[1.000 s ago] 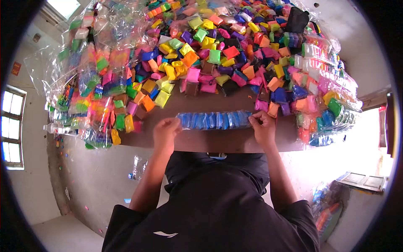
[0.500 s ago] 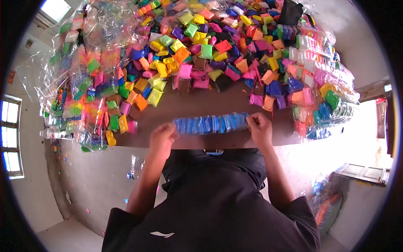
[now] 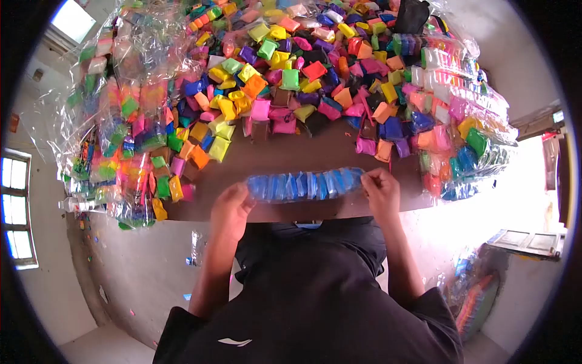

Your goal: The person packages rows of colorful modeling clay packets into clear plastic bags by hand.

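A long clear plastic sleeve (image 3: 303,185) holds a row of small blue packets standing side by side. It stretches level between my two hands, just above the front part of the brown table (image 3: 291,151). My left hand (image 3: 231,205) pinches the sleeve's left end between thumb and fingers. At the other end, my right hand (image 3: 381,191) grips the right tip of the plastic in the same way. Beyond the sleeve lies a big heap of small soft packets (image 3: 285,79) in pink, yellow, orange, green, purple and black.
Filled clear sleeves of mixed-colour packets (image 3: 130,115) are piled at the left, with loose plastic film. More filled sleeves (image 3: 461,115) lie stacked at the right. A black bag (image 3: 412,17) sits at the back right. Bits of packets and plastic (image 3: 195,247) are on the floor.
Both hands keep hold of the sleeve and have drawn slightly farther apart, so it looks a little more stretched. The view has tilted slightly.
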Demonstrator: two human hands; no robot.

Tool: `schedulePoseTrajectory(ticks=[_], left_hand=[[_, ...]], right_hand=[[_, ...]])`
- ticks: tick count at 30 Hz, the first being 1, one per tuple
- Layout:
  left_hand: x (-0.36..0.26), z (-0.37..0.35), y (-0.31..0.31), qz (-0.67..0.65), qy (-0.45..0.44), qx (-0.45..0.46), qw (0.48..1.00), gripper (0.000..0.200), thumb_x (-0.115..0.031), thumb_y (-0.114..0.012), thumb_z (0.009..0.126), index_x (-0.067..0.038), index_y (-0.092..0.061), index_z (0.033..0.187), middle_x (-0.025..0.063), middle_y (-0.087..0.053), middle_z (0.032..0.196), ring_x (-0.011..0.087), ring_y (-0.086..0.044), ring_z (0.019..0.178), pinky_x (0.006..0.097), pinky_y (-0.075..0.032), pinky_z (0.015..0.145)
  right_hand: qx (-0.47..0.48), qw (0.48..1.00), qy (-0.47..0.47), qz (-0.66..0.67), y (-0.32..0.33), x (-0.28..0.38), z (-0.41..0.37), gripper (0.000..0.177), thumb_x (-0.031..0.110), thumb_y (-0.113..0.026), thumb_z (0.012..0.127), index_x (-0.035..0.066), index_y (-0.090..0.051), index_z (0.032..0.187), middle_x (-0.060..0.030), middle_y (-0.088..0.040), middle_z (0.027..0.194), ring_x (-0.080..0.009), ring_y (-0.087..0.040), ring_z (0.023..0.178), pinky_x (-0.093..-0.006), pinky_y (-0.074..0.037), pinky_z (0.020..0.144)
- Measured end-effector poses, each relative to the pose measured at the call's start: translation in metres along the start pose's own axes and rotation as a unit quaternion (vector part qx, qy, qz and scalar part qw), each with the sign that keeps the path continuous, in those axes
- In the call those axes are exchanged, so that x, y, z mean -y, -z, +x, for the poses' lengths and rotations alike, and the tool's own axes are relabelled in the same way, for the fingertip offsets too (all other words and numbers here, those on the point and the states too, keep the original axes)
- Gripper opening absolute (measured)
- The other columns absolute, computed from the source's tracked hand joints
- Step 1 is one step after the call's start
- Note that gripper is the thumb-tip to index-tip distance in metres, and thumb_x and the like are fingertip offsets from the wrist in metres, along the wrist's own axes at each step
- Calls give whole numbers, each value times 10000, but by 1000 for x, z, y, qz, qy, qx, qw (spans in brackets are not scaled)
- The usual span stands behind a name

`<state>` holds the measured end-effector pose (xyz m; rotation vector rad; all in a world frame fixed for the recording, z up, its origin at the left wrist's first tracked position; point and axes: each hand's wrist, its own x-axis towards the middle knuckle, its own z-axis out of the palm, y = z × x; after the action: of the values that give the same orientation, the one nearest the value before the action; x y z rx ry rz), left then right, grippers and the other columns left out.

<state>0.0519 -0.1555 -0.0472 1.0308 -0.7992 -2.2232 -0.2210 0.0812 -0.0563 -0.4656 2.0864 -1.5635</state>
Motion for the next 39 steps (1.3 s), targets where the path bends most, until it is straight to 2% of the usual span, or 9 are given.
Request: schedulePoseTrajectory(ticks=[6, 11, 14, 15, 17, 28, 32, 35, 39], left_hand=[[0, 13, 4, 4, 39, 3, 999, 39, -82, -703, 965, -72, -712, 1003, 40, -715, 922, 157, -664, 830, 301, -543, 798], [-33, -7, -12, 171, -69, -7, 983, 59, -80, -732, 937, -33, -711, 965, 40, -707, 928, 142, -646, 813, 288, -531, 755], [-47, 0, -10, 462, -343, 34, 817, 92, -81, -762, 882, -12, -701, 888, 84, -695, 879, 199, -650, 781, 334, -520, 727], [-40, 10, -3, 462, -346, 33, 816, 92, -81, -762, 882, -12, -701, 888, 84, -695, 879, 199, -650, 781, 334, -520, 727], [-14, 33, 18, 604, -418, 61, 675, 96, -34, -785, 820, -19, -705, 869, 142, -654, 846, 301, -659, 790, 365, -517, 731], [7, 29, 23, 563, -354, -8, 747, 275, -90, -845, 771, -1, -701, 988, 170, -668, 951, 317, -667, 898, 383, -541, 794], [4, 12, 3, 559, -342, -52, 753, 299, -85, -838, 811, 20, -701, 1055, 123, -672, 972, 197, -635, 796, 337, -523, 700], [10, 16, 9, 655, -182, -79, 729, 424, -146, -840, 803, 37, -670, 1145, 185, -699, 1006, 315, -685, 974, 401, -551, 826], [4, 9, -7, 542, -87, -60, 833, 329, -175, -782, 905, 62, -684, 1111, 184, -744, 965, 222, -734, 815, 322, -576, 683]], right_hand=[[5, 999, -33, 38, 0, -6, 0, 122, 108, -684, 993, 32, -634, 913, 28, -574, 700, -47, -498, 593, -228, -378, 524], [-24, 989, 134, 51, 13, 25, -12, 98, 93, -719, 955, 12, -669, 932, -15, -646, 823, -74, -585, 758, -249, -461, 670], [-47, 971, 221, -76, 19, 31, -12, 94, 39, -759, 871, 12, -674, 900, -81, -657, 839, -178, -629, 802, -315, -503, 716], [-52, 944, 283, -161, 20, 27, -9, 107, 30, -769, 844, 10, -673, 888, -110, -658, 832, -234, -645, 810, -344, -516, 728], [-35, 939, 284, -190, 13, -16, 1, 114, 26, -770, 825, 12, -673, 885, -138, -655, 835, -288, -645, 830, -367, -522, 733], [-42, 930, 276, -238, 7, -32, -1, 131, 24, -770, 807, 11, -678, 899, -169, -687, 903, -358, -679, 832, -407, -542, 732], [-32, 961, 170, -214, 7, -28, -8, 120, 53, -758, 867, 2, -689, 952, -147, -719, 940, -254, -721, 800, -381, -552, 687], [-49, 990, 69, -111, -5, -11, -13, 134, 70, -754, 885, -7, -697, 979, -127, -735, 921, -190, -720, 764, -365, -552, 647], [-72, 996, 16, -45, -7, -7, -20, 206, 96, -766, 881, -29, -719, 1038, -99, -756, 894, -159, -719, 782, -325, -555, 673]])
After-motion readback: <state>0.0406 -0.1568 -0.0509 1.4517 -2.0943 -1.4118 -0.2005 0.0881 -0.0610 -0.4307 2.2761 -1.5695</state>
